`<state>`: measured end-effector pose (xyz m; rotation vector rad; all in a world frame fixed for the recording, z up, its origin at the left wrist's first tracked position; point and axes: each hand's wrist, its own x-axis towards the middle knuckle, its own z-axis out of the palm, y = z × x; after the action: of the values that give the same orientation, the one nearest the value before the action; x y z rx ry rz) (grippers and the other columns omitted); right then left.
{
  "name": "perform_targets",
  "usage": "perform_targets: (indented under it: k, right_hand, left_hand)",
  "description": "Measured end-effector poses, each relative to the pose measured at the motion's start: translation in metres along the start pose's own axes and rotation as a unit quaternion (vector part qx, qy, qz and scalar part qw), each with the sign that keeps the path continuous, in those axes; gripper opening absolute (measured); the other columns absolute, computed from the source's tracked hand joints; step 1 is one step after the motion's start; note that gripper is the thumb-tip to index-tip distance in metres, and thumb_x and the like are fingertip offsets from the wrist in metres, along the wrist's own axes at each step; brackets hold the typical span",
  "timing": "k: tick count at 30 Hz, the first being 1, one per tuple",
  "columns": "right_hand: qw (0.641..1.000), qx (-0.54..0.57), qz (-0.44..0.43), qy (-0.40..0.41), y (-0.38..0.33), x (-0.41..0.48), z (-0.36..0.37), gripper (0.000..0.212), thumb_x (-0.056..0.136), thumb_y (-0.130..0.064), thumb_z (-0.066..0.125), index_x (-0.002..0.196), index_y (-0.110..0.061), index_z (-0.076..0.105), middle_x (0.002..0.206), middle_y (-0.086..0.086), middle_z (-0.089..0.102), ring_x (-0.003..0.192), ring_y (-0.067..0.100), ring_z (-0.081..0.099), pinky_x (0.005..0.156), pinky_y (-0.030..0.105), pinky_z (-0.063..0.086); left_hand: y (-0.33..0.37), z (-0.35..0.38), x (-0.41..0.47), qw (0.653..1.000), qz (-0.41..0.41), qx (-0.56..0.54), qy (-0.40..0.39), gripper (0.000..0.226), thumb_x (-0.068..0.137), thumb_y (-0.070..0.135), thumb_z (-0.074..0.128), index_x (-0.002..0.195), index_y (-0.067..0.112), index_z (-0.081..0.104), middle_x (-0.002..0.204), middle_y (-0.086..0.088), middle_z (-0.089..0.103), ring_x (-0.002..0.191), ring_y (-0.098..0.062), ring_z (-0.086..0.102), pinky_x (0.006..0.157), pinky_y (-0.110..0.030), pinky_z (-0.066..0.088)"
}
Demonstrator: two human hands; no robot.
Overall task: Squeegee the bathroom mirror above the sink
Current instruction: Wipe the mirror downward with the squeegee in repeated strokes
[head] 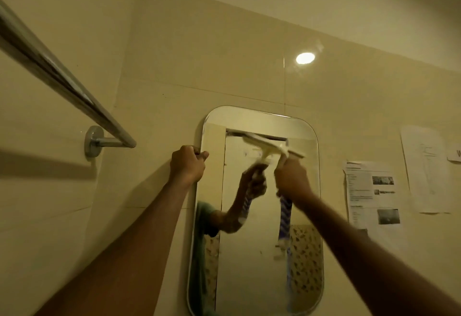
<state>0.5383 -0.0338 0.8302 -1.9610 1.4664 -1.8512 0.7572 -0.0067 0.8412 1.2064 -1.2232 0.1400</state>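
A tall mirror (254,253) with rounded corners hangs on the cream tiled wall. My right hand (291,178) is closed around the handle of a white squeegee (268,146), whose blade lies tilted across the upper part of the glass. A blue and white striped cloth (285,213) hangs down from the same hand. My left hand (187,166) grips the mirror's left edge near its top. The glass reflects my arm, the squeegee and the cloth.
A chrome towel rail (57,76) juts out from the wall at upper left, on a round mount (93,141). Printed paper sheets (371,193) are stuck on the wall right of the mirror. A lamp's bright reflection (305,58) shows on the tiles above.
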Motion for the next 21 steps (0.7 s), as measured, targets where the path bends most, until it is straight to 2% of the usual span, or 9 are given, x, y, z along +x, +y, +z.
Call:
perform_targets:
  k: [4, 7, 10, 12, 15, 16, 18, 19, 21]
  right_hand:
    - [0.997, 0.038, 0.02, -0.06, 0.018, -0.037, 0.0, 0.036, 0.102, -0.034, 0.033, 0.083, -0.011, 0.053, 0.065, 0.004, 0.057, 0.035, 0.005, 0.052, 0.034, 0.016, 0.042]
    - [0.997, 0.069, 0.017, 0.016, -0.007, 0.01, -0.038, 0.04, 0.103, -0.032, 0.033, 0.075, -0.011, 0.052, 0.061, 0.005, 0.055, 0.034, 0.006, 0.051, 0.034, 0.019, 0.042]
    - [0.994, 0.086, 0.042, 0.053, -0.035, 0.056, -0.065, 0.032, 0.101, -0.023, 0.034, 0.086, -0.002, 0.052, 0.066, 0.008, 0.054, 0.048, 0.016, 0.054, 0.049, 0.029, 0.052]
    - [0.998, 0.039, 0.024, 0.047, -0.04, 0.06, -0.056, 0.022, 0.1, -0.015, 0.034, 0.093, -0.003, 0.051, 0.068, 0.007, 0.052, 0.053, 0.017, 0.054, 0.061, 0.035, 0.056]
    - [1.0, 0.004, -0.014, 0.019, -0.03, 0.021, -0.01, 0.023, 0.1, -0.014, 0.038, 0.084, -0.005, 0.051, 0.065, 0.003, 0.052, 0.051, 0.014, 0.055, 0.05, 0.024, 0.056]
    - [0.999, 0.034, -0.01, -0.004, -0.023, 0.004, 0.003, 0.026, 0.1, -0.018, 0.039, 0.08, -0.007, 0.052, 0.064, 0.002, 0.054, 0.048, 0.012, 0.055, 0.048, 0.026, 0.057]
    - [0.994, 0.1, 0.013, -0.042, -0.017, -0.018, 0.012, 0.029, 0.1, -0.023, 0.041, 0.075, -0.015, 0.052, 0.063, 0.002, 0.056, 0.04, 0.007, 0.055, 0.042, 0.026, 0.054]
    - [0.992, 0.117, 0.023, -0.046, -0.02, -0.018, 0.008, 0.029, 0.1, -0.026, 0.041, 0.075, -0.015, 0.052, 0.063, 0.003, 0.056, 0.038, 0.007, 0.054, 0.037, 0.022, 0.049]
    - [0.988, 0.148, 0.042, -0.013, -0.033, 0.003, -0.007, 0.031, 0.101, -0.027, 0.039, 0.077, -0.012, 0.051, 0.066, 0.006, 0.056, 0.042, 0.01, 0.054, 0.036, 0.021, 0.044]
  left_hand:
    - [0.0, -0.001, -0.001, 1.0, 0.008, -0.004, -0.003, 0.034, 0.093, 0.026, 0.06, 0.118, 0.002, 0.062, 0.11, -0.017, 0.069, 0.104, -0.031, 0.064, 0.085, -0.035, 0.049]
    - [-0.001, 0.0, 0.0, 1.0, 0.009, -0.005, -0.001, 0.033, 0.093, 0.026, 0.06, 0.116, 0.002, 0.063, 0.105, -0.018, 0.07, 0.1, -0.03, 0.065, 0.081, -0.032, 0.048]
    - [-0.001, 0.001, -0.001, 1.0, 0.011, 0.002, 0.007, 0.033, 0.093, 0.026, 0.06, 0.115, 0.002, 0.064, 0.103, -0.018, 0.071, 0.099, -0.03, 0.065, 0.08, -0.032, 0.047]
    - [-0.002, 0.001, -0.001, 1.0, 0.014, 0.003, 0.007, 0.033, 0.093, 0.026, 0.06, 0.114, 0.001, 0.064, 0.105, -0.017, 0.07, 0.099, -0.03, 0.065, 0.079, -0.031, 0.047]
    - [-0.004, 0.0, -0.002, 1.0, 0.024, 0.0, 0.003, 0.029, 0.094, 0.027, 0.057, 0.11, 0.003, 0.065, 0.099, -0.012, 0.069, 0.09, -0.024, 0.063, 0.075, -0.028, 0.045]
    - [-0.004, -0.001, -0.002, 1.0, 0.026, -0.004, 0.0, 0.027, 0.096, 0.028, 0.054, 0.101, 0.004, 0.066, 0.09, -0.01, 0.068, 0.083, -0.021, 0.06, 0.071, -0.026, 0.044]
    - [-0.002, -0.003, -0.002, 1.0, 0.013, -0.023, -0.006, 0.038, 0.1, 0.032, 0.043, 0.074, 0.009, 0.06, 0.07, -0.004, 0.06, 0.069, -0.019, 0.054, 0.058, -0.024, 0.039]
    - [-0.001, -0.004, -0.001, 0.999, 0.003, -0.035, -0.006, 0.045, 0.101, 0.033, 0.037, 0.067, 0.01, 0.055, 0.064, -0.004, 0.055, 0.062, -0.02, 0.052, 0.054, -0.025, 0.037]
    - [0.001, -0.006, -0.001, 0.999, -0.015, -0.052, -0.002, 0.047, 0.102, 0.033, 0.03, 0.067, 0.01, 0.053, 0.064, -0.005, 0.053, 0.059, -0.018, 0.051, 0.059, -0.028, 0.043]
